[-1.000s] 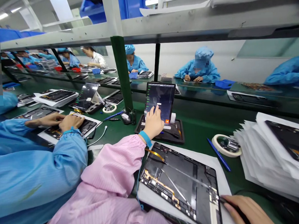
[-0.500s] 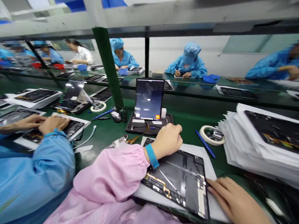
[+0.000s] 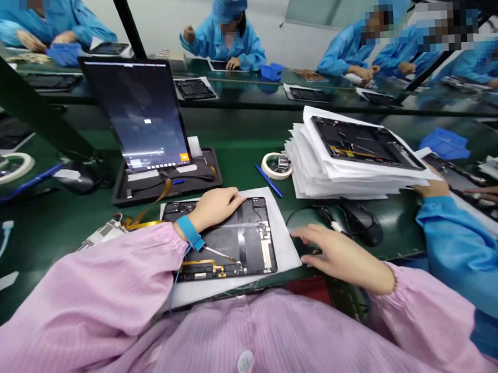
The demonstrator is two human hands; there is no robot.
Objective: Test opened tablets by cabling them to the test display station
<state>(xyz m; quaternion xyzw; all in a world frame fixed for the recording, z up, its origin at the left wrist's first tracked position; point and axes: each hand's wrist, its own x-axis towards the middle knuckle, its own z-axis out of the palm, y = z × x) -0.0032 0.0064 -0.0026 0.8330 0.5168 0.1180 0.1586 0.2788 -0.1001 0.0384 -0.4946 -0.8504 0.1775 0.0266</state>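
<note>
A black tablet housing point(image 3: 251, 231), its inside facing up with connectors and an orange-gold flex cable, lies on a white paper sheet point(image 3: 283, 246) in front of me. My left hand point(image 3: 214, 209), with a blue strap point(image 3: 190, 232) at its wrist, rests over the housing's upper part, fingers stretched to the right; nothing shows in them. My right hand point(image 3: 331, 252) hovers by the sheet's right edge, fingers apart and empty. Behind the housing a lit tablet screen point(image 3: 140, 114) stands upright in a black tray point(image 3: 214, 166), with flex cables at its foot.
To the right stands a stack of paper sheets point(image 3: 336, 184) with another housing point(image 3: 367, 141) on top. Nearby are a tape roll point(image 3: 265, 164), a blue pen point(image 3: 268, 180) and a black mouse point(image 3: 363, 225). A co-worker's blue sleeve point(image 3: 452, 237) reaches in at right; others sit across.
The view has swung right and down. My right hand has come off the housing's right edge and opened beside the sheet. My left hand has lowered onto the housing.
</note>
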